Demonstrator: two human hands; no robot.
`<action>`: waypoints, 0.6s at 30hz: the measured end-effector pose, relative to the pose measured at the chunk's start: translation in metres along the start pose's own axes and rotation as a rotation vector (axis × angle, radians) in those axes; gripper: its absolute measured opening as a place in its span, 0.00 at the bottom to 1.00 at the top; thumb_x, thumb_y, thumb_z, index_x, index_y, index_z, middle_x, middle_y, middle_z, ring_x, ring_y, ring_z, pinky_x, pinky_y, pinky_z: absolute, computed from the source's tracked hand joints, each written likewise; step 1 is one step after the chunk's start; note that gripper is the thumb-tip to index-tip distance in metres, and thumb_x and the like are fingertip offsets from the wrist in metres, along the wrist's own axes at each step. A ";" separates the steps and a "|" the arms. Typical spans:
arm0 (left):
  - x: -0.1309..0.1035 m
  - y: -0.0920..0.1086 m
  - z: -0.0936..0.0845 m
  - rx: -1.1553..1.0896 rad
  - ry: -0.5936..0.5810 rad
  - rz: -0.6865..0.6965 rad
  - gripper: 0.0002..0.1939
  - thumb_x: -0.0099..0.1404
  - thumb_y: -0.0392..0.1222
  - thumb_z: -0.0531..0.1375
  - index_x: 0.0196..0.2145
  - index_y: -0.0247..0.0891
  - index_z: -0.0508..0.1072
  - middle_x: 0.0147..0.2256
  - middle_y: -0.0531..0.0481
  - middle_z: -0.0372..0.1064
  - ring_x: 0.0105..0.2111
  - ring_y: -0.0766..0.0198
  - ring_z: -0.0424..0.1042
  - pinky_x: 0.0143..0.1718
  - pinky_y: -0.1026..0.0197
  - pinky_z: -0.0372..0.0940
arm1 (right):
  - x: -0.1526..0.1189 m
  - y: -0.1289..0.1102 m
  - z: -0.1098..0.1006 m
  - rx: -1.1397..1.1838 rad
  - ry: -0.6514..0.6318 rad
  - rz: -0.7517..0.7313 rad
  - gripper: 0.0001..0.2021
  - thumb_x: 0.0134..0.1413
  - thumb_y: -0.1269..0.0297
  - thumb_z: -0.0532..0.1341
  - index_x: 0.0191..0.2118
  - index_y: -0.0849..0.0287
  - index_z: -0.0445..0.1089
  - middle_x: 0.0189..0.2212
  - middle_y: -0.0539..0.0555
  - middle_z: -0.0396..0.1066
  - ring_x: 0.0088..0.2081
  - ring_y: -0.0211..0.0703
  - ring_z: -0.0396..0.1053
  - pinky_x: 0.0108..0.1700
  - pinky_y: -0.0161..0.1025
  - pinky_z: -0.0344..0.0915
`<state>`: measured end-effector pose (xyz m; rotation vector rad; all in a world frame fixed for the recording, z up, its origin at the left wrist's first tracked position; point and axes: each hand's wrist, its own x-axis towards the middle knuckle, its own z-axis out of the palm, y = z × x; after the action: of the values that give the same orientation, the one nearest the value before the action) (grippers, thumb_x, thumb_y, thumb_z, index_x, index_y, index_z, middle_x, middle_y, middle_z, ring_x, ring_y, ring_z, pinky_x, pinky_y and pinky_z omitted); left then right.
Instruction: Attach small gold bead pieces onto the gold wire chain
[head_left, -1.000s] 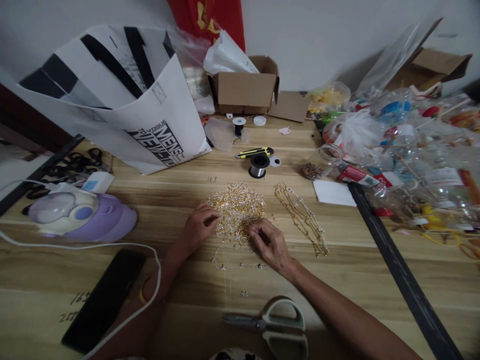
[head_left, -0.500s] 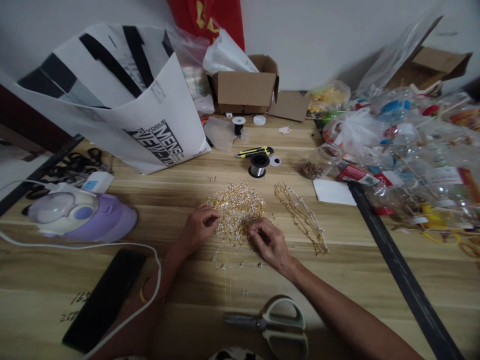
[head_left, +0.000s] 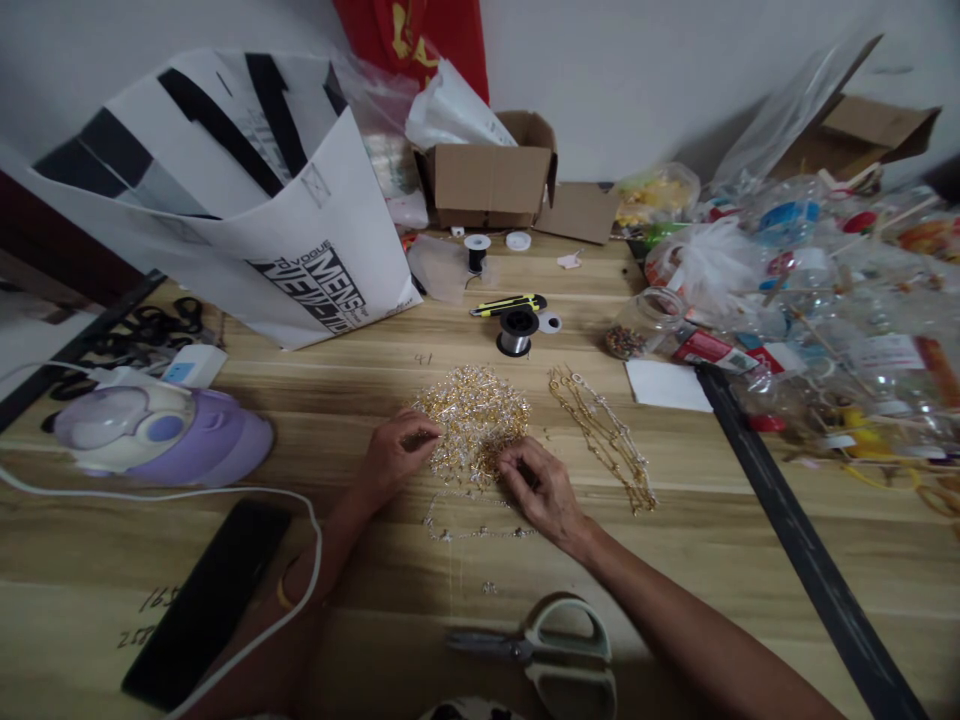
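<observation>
A heap of tiny gold and silver jewelry pieces (head_left: 476, 410) lies on the wooden table between my hands. At its left edge, my left hand (head_left: 396, 455) has thumb and forefinger pinched together; whatever is between them is too small to see. My right hand (head_left: 544, 488) rests at the heap's lower right edge, fingertips also closed in a pinch, with their contents hidden. Just in front of the heap, a thin silver chain (head_left: 480, 532) with small ornaments curves across the table, its right end by my right hand. Several gold and silver chains (head_left: 604, 440) lie to the right.
Scissors (head_left: 532, 645) lie near the front edge, a black phone (head_left: 206, 600) at left under a white cable (head_left: 319, 545). Behind the heap are a wire spool (head_left: 516, 332) and a yellow-black utility knife (head_left: 510, 304). Plastic bottles and bags (head_left: 817, 290) crowd the right.
Both hands stay almost where they were, still pinched beside the heap. The chains, scissors and other items have not visibly moved.
</observation>
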<state>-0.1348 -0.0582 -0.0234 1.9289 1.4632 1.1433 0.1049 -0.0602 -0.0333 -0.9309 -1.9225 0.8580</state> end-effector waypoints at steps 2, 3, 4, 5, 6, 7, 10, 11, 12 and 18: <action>-0.001 -0.001 0.000 -0.031 -0.002 -0.034 0.02 0.58 0.37 0.61 0.29 0.38 0.74 0.31 0.48 0.73 0.35 0.61 0.71 0.39 0.57 0.67 | 0.000 0.001 0.000 0.001 -0.002 0.000 0.07 0.60 0.67 0.54 0.31 0.58 0.66 0.27 0.53 0.66 0.30 0.41 0.64 0.33 0.38 0.62; -0.001 -0.001 0.000 -0.049 -0.001 -0.052 0.01 0.58 0.37 0.61 0.29 0.38 0.74 0.31 0.48 0.74 0.35 0.61 0.71 0.39 0.58 0.67 | 0.000 0.001 0.000 0.002 -0.001 -0.001 0.07 0.60 0.67 0.54 0.31 0.58 0.66 0.27 0.53 0.66 0.30 0.41 0.64 0.33 0.38 0.62; -0.001 -0.001 0.001 -0.068 0.002 -0.068 0.01 0.57 0.37 0.62 0.29 0.38 0.74 0.31 0.48 0.74 0.35 0.62 0.71 0.39 0.58 0.67 | 0.000 0.001 0.000 0.003 0.001 -0.003 0.07 0.60 0.66 0.54 0.31 0.58 0.66 0.27 0.53 0.66 0.30 0.41 0.64 0.33 0.38 0.62; -0.001 -0.001 0.001 -0.089 0.006 -0.084 0.02 0.57 0.37 0.62 0.29 0.38 0.74 0.31 0.48 0.73 0.34 0.62 0.71 0.39 0.58 0.67 | 0.000 0.001 0.000 0.003 0.004 -0.006 0.07 0.60 0.66 0.54 0.31 0.58 0.66 0.27 0.53 0.66 0.30 0.41 0.64 0.33 0.37 0.62; -0.002 -0.001 0.002 -0.111 0.007 -0.100 0.02 0.56 0.38 0.63 0.29 0.37 0.74 0.31 0.48 0.73 0.34 0.62 0.72 0.39 0.59 0.67 | 0.000 0.001 0.000 0.002 0.003 -0.008 0.07 0.60 0.67 0.54 0.31 0.58 0.66 0.27 0.53 0.66 0.30 0.41 0.64 0.33 0.37 0.61; -0.002 -0.001 0.002 -0.131 0.008 -0.116 0.02 0.56 0.38 0.63 0.29 0.37 0.74 0.31 0.48 0.73 0.34 0.63 0.72 0.38 0.59 0.67 | 0.000 0.001 0.000 0.001 0.003 -0.010 0.07 0.61 0.67 0.54 0.31 0.58 0.66 0.27 0.53 0.66 0.30 0.41 0.64 0.32 0.37 0.61; -0.002 0.000 0.003 -0.187 0.009 -0.170 0.02 0.55 0.38 0.64 0.28 0.37 0.75 0.30 0.49 0.74 0.32 0.63 0.72 0.37 0.60 0.67 | 0.000 0.001 0.000 -0.001 0.000 -0.009 0.07 0.61 0.66 0.54 0.32 0.57 0.66 0.26 0.52 0.66 0.30 0.41 0.63 0.32 0.37 0.61; -0.002 0.001 0.003 -0.202 0.011 -0.188 0.02 0.55 0.38 0.64 0.28 0.37 0.75 0.30 0.49 0.74 0.32 0.63 0.73 0.36 0.61 0.67 | 0.000 0.001 0.000 -0.001 0.001 -0.007 0.07 0.61 0.66 0.54 0.32 0.57 0.66 0.27 0.52 0.66 0.30 0.41 0.63 0.32 0.37 0.61; -0.002 0.001 0.003 -0.214 0.014 -0.202 0.02 0.55 0.37 0.64 0.28 0.37 0.75 0.30 0.49 0.74 0.32 0.64 0.73 0.36 0.61 0.67 | 0.000 0.001 0.000 0.000 0.002 -0.005 0.07 0.61 0.66 0.54 0.32 0.57 0.65 0.27 0.53 0.66 0.30 0.41 0.63 0.32 0.37 0.61; -0.003 -0.001 0.004 -0.222 0.011 -0.196 0.01 0.55 0.37 0.64 0.28 0.37 0.75 0.29 0.50 0.73 0.32 0.64 0.72 0.35 0.62 0.67 | 0.000 0.000 0.000 0.007 -0.002 -0.004 0.07 0.61 0.67 0.54 0.32 0.57 0.65 0.27 0.53 0.66 0.30 0.41 0.63 0.33 0.38 0.61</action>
<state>-0.1326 -0.0600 -0.0272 1.5955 1.4294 1.1730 0.1048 -0.0603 -0.0329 -0.9228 -1.9213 0.8628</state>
